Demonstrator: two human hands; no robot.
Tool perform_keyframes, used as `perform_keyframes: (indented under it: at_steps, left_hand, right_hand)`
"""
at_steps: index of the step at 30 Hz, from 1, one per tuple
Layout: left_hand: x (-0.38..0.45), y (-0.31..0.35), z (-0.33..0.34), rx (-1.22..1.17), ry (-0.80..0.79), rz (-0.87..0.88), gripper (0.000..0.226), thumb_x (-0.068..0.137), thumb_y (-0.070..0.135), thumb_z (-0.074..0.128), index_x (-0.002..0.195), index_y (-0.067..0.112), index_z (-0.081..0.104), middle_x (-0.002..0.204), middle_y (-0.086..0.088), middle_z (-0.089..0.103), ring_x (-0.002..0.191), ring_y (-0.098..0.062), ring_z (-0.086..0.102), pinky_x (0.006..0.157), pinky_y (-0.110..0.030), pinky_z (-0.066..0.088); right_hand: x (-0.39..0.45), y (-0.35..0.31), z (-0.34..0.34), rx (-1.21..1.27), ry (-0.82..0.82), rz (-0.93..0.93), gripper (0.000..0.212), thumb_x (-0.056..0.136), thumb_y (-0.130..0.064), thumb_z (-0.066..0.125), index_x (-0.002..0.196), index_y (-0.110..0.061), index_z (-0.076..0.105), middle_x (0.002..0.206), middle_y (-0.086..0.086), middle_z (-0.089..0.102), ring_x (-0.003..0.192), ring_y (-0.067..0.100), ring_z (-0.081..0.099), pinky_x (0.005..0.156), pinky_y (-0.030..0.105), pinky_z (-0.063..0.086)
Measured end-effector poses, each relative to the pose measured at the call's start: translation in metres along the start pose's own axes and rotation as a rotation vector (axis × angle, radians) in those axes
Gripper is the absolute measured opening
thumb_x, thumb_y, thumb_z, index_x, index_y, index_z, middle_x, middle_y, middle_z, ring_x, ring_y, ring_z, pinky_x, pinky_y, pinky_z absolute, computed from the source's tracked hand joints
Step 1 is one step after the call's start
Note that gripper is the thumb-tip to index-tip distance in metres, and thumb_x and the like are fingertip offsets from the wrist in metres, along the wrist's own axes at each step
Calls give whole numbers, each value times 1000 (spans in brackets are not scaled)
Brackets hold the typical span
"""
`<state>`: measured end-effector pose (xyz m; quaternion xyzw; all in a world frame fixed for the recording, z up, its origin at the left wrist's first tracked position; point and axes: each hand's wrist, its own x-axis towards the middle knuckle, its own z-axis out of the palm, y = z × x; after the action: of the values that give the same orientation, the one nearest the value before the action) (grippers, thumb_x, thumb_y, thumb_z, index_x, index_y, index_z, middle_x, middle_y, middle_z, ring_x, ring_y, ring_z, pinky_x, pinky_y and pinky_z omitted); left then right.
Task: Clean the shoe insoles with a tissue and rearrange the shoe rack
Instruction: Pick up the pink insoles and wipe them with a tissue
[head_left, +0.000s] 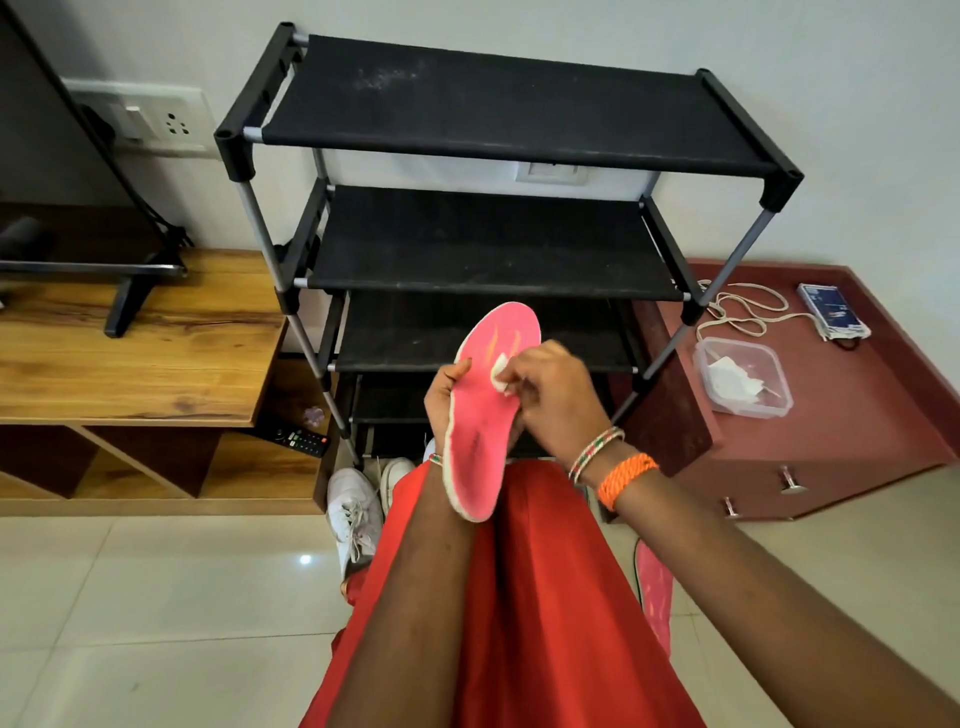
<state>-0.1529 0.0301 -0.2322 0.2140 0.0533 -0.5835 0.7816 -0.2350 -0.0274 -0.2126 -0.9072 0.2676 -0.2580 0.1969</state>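
A pink insole (480, 415) with a white rim is held upright in front of the black shoe rack (493, 244). My left hand (441, 400) grips its left edge near the middle. My right hand (545, 395) pinches a small white tissue (500, 370) and presses it against the insole's upper half. A second pink insole (655, 592) lies on the floor to the right of my red garment. A white sneaker (353, 512) lies on the floor at the rack's foot, with another white shoe (395, 475) beside it, partly hidden by my left arm.
A wooden TV unit (130, 358) stands left of the rack, with a remote (304, 441) on its lower shelf. On the maroon cabinet (831, 431) at the right sit a clear plastic box (743, 382) holding tissues, white laces (748, 312) and a blue packet (831, 312).
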Motion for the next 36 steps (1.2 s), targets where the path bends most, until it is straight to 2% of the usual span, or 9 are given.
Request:
perform_keyframes:
  at_steps: [3, 7, 12, 15, 19, 22, 27, 32, 36]
  left_hand:
    - [0, 0, 3, 15, 22, 3, 33, 62, 23, 51, 65, -3, 70, 57, -9, 59, 48, -19, 59, 51, -21, 51]
    - [-7, 0, 10, 130, 58, 22, 33, 60, 14, 41, 58, 0, 71, 56, -9, 61, 48, -18, 61, 51, -18, 52]
    - [-13, -4, 21, 193, 106, 122, 44, 64, 0, 29, 29, 6, 56, 38, -1, 54, 32, -11, 53, 37, -10, 42]
    - [-10, -4, 12, 160, 110, 108, 55, 77, 0, 26, 34, 4, 60, 42, -3, 58, 36, -12, 57, 40, -12, 45]
    - [-5, -6, 5, -10, 66, 45, 39, 72, 15, 38, 79, -1, 73, 78, -12, 69, 69, -23, 69, 70, -30, 56]
    - [-4, -9, 7, -4, 24, 22, 38, 71, 18, 41, 96, 0, 63, 82, -13, 70, 71, -26, 70, 68, -34, 57]
    - [-3, -9, 7, 44, 47, -2, 38, 69, 19, 43, 95, 2, 64, 78, -12, 71, 67, -25, 69, 64, -31, 58]
    - [-2, -9, 6, -52, 70, 55, 36, 76, 15, 41, 76, 1, 74, 77, -13, 71, 69, -23, 71, 61, -29, 59]
    - [-2, -11, 10, 7, 84, 30, 48, 89, 12, 31, 67, 2, 73, 66, -11, 70, 57, -21, 69, 50, -24, 55]
  right_hand:
    - [-14, -1, 3, 71, -36, -14, 23, 69, 5, 51, 74, -8, 70, 77, 3, 70, 79, 22, 61, 72, 28, 47]
    - [-5, 6, 1, 49, 52, 76, 21, 77, 9, 58, 80, -7, 71, 83, 5, 70, 82, 22, 63, 75, 37, 53]
    - [26, 10, -5, -44, 122, 165, 21, 83, 7, 54, 89, -6, 70, 90, 9, 68, 88, 24, 61, 77, 42, 52]
    - [29, 5, -4, -88, 111, 136, 21, 86, 3, 53, 96, -6, 70, 92, 9, 69, 90, 24, 59, 77, 41, 52]
    - [9, -7, 1, -59, 2, 43, 22, 84, 3, 54, 94, -7, 70, 94, 8, 69, 96, 24, 59, 81, 39, 51]
    - [20, -5, 0, -36, 96, 85, 22, 84, 6, 53, 94, -7, 69, 92, 7, 68, 92, 24, 59, 77, 40, 52]
    - [43, -6, 1, 13, 198, 227, 19, 89, -3, 55, 105, -7, 65, 103, 9, 64, 96, 22, 60, 79, 29, 50]
    - [18, -14, 11, 82, 73, 189, 25, 86, 0, 58, 108, -6, 68, 108, 8, 68, 101, 20, 63, 91, 31, 51]
    - [29, -12, 8, 88, 162, 186, 20, 86, -3, 61, 103, -5, 71, 98, 10, 70, 92, 22, 65, 85, 35, 54]
